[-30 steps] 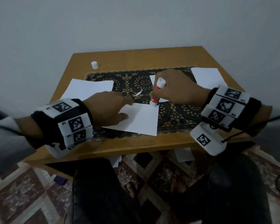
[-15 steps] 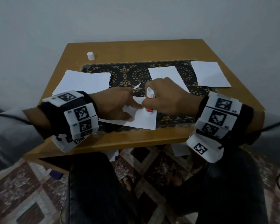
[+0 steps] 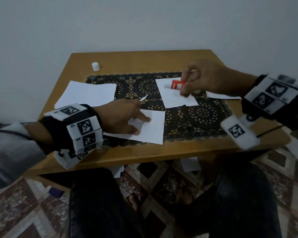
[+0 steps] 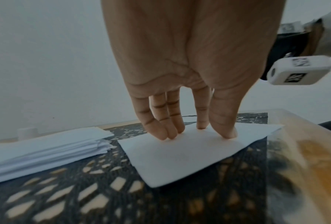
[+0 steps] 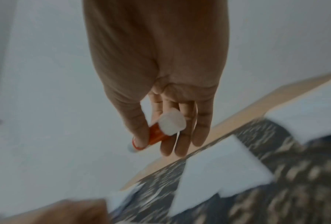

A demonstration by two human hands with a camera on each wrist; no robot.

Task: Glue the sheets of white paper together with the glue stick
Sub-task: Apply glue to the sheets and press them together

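Two hands over table [image 3: 162,152]; left hand [image 3: 120,117], fingers [image 4: 226,130] straight, presses near sheet [image 3: 151,127] at frame centre; right hand [image 3: 205,79] pinches glue stick [image 3: 177,85] aloft, upper right, long axis roughly level, uncapped end pointing frame-left; cap [image 3: 95,66] upright, upper left; paper stack [image 3: 88,95] left.

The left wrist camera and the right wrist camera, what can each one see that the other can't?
Only the left wrist view shows the left hand pressing its fingertips on a sheet of paper, beside a paper stack. Only the right wrist view shows the right hand holding the glue stick. Both show the black lace mat and the wooden table.
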